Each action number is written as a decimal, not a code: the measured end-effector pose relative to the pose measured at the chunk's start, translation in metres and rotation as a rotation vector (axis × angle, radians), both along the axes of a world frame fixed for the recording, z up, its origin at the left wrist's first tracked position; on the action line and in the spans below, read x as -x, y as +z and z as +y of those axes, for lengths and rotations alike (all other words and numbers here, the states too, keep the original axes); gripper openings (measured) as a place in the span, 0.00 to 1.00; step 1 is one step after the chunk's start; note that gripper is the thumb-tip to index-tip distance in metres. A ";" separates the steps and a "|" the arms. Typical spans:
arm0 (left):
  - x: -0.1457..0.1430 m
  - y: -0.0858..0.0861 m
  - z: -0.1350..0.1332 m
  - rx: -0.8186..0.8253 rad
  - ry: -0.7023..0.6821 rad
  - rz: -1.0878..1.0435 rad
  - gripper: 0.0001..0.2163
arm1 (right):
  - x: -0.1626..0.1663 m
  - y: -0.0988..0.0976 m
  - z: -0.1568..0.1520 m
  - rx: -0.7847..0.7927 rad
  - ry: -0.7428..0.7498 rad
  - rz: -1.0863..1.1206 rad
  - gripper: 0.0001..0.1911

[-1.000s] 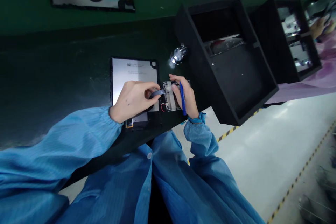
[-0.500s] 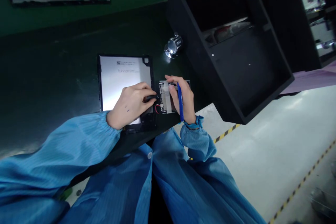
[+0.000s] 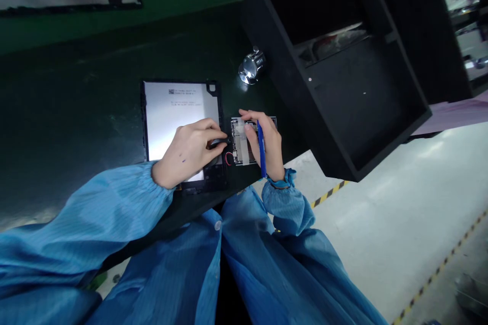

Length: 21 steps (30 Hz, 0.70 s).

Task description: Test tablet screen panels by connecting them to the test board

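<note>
My left hand point(image 3: 190, 150) reaches over a display panel point(image 3: 162, 117) with a white back and black frame. Its thumb and fingers are pinched on a small black strip point(image 3: 218, 141) at the panel's right edge; the strip's full shape is hidden. Just right of the panel lies a circuit board point(image 3: 235, 137) with a pale tape band across it and a thin red wire point(image 3: 227, 158) at its lower left. My right hand point(image 3: 271, 144) rests over the board's right part, fingers curled, with a slim blue pen-like tool point(image 3: 261, 150) held along the palm.
A shiny metal object point(image 3: 251, 67) stands behind the board, against a large black open box point(image 3: 305, 106) on the right. Another framed panel point(image 3: 72, 7) lies at the far left on the green surface. The dark table's front edge runs close to my body.
Both hands keep nearly the same place and grip. Only the camera view has shifted slightly, most visibly at the far panel and the box.
</note>
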<state>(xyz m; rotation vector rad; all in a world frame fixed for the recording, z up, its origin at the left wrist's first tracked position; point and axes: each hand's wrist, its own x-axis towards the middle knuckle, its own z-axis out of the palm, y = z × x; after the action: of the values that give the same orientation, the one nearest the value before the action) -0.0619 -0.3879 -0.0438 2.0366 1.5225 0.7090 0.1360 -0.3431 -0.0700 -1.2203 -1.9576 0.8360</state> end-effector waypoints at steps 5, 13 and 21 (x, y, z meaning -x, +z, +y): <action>0.000 0.000 0.000 -0.009 0.003 0.028 0.08 | 0.000 0.001 0.000 -0.004 0.007 -0.007 0.06; 0.000 -0.001 0.000 -0.005 -0.010 0.019 0.08 | 0.000 -0.001 0.001 -0.011 0.010 -0.012 0.06; -0.001 0.001 0.004 -0.029 -0.028 0.047 0.09 | -0.001 0.005 -0.001 -0.007 0.060 -0.046 0.09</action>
<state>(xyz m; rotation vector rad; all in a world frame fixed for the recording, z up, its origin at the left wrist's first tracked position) -0.0609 -0.3844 -0.0429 2.1058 1.5156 0.6807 0.1365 -0.3436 -0.0654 -1.1917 -2.0410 0.8377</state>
